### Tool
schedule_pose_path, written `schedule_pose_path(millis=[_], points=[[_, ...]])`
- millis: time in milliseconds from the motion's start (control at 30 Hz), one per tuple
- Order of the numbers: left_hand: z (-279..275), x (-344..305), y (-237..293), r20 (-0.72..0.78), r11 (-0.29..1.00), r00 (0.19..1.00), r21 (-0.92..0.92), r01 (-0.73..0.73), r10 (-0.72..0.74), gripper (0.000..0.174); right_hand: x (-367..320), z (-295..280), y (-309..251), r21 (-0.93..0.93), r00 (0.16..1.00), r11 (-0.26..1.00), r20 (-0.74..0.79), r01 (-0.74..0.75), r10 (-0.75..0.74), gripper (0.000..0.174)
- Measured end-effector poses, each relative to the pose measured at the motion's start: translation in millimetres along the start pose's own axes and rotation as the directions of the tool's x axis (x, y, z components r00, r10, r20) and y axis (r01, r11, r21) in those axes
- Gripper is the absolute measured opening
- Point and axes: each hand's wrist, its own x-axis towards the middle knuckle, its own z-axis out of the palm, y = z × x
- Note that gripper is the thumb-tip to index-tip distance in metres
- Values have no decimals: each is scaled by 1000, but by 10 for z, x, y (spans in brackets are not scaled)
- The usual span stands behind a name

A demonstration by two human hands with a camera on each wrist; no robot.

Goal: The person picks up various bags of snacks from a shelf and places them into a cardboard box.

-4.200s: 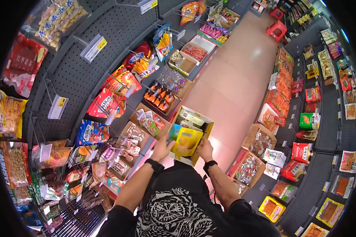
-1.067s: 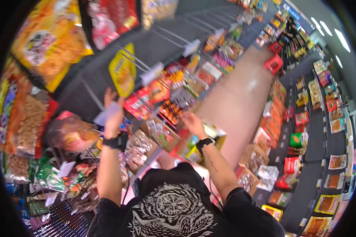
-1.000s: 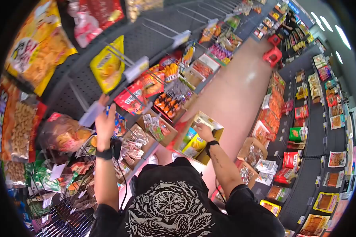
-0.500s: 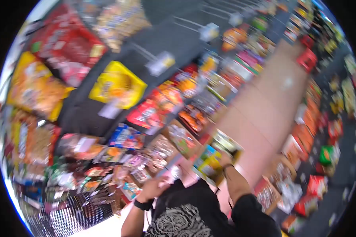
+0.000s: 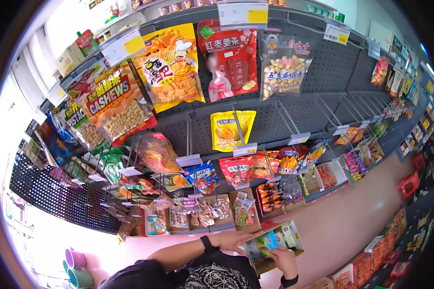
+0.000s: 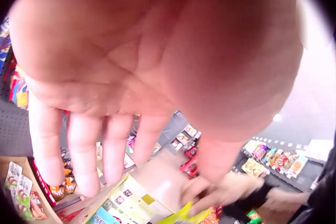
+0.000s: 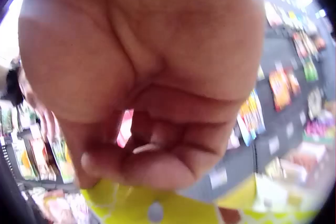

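An open cardboard box in front of the person holds a blue-and-yellow snack pouch and pale packets. My right hand is at its near side, fingers curled, pinching the top of a yellow snack bag that shows below the fingertips in the right wrist view. My left hand reaches to the box's left edge; in the left wrist view its fingers extend loosely over the box, with nothing gripped. A yellow snack bag hangs alone on a shelf hook ahead.
Bags of cashews, yellow crisps, red ginger tea and peanuts hang above. Lower hooks carry red bags and a blue bag. Open cartons line the bottom shelf. Red stools stand down the aisle.
A yellow bag was taken from the box and now hangs on the hook. My left hand has dropped from the shelf to the box. The view has turned left toward the shelf.
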Motion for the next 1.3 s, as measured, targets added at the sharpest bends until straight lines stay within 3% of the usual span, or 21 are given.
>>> schedule_pose_path(millis=[67, 167, 233, 333, 367, 433, 467, 500, 533, 567, 633, 667, 700, 767, 833, 967, 1033, 1100, 1167, 1233, 1300], points=[[-259, 40, 392, -201, 949, 928, 98, -299, 313, 59, -21, -517, -530, 11, 953, 1000, -301, 24, -20, 14], [-585, 46, 776, -188, 892, 873, 40, -451, 450, 63, 76, -1039, -1151, 2, 822, 988, -555, 157, -130, 13], [-943, -143, 1001, -199, 952, 934, -14, -307, 298, 61, 158, -1132, -1312, -77, 787, 978, -583, 195, -203, 15], [-1241, -278, 720, -237, 813, 798, -53, -580, 554, 67, 330, -1119, -1488, 137, 667, 893, -714, 429, -211, 16], [-1332, -359, 724, -324, 804, 766, -25, -594, 555, 70, 394, -1011, -1417, 193, 602, 819, -769, 540, -215, 14], [-1386, -423, 498, -513, 888, 740, 108, -447, 435, 76, 729, -654, -1303, 643, 641, 259, -761, 721, 105, 10], [-1407, -457, 376, -496, 876, 762, -9, -483, 415, 68, 895, -647, -1499, 652, 658, -100, -733, 752, 173, 10], [-1423, -495, 341, -496, 870, 756, -3, -492, 426, 68, 1088, -709, -1761, 597, 640, -260, -758, 759, 125, 11], [-1394, -534, 314, -342, 751, 855, -418, -511, 391, 61, 1282, -772, -2023, 538, 619, -417, -781, 732, 78, 13], [-1365, -573, 280, -152, 527, 898, -764, -372, 413, 54, 1508, -518, -1779, 443, 520, -414, -849, 795, 91, 17], [-1309, -574, 83, -85, 574, 885, -732, -367, 457, 42, 1480, -383, -1806, 343, 415, -392, -903, 854, 112, 22], [-1317, -596, 5, -91, 589, 916, -740, -324, 390, 39, 1313, -502, -2049, 616, 804, -580, -584, 532, 117, 28], [-1349, -622, -54, -98, 603, 943, -746, -282, 319, 35, 1208, -553, -2180, 674, 992, -732, -129, 100, 16, 35], [-1520, -753, -2, -136, 621, 965, -743, -249, 225, 28, 1224, -117, -1625, 927, 824, 34, -349, 374, 446, 46], [-1431, -666, -317, -340, 605, 921, -699, -381, 188, 24, 1210, 12, -1637, 906, 885, -259, -206, 334, 419, 57], [-1492, -698, -311, -504, 831, 860, -446, -333, 74, 22, 1145, 370, -1689, 979, 861, -28, -166, 204, 480, 64], [-1511, -719, -218, -462, 924, 886, -313, -219, 54, 20, 1350, 501, -1821, 871, 804, 398, -445, 287, 395, 74], [-1424, -587, -189, -756, 838, 548, 1, -546, 358, 18, 1555, 697, -1699, 846, 803, 476, -448, 239, 393, 91], [-1401, -566, -111, -799, 798, 571, -216, -563, 187, 17, 1697, 708, -1724, 667, 777, 736, -523, 115, 352, 96], [-1397, -583, -135, -733, 879, 680, -343, -332, -29, 16, 1729, 722, -1791, 636, 772, 771, -505, 30, 386, 100], [-1344, -514, -260, -756, 854, 655, -323, -407, 27, 16, 1773, 712, -1833, 578, 759, 810, -572, 103, 312, 101]])
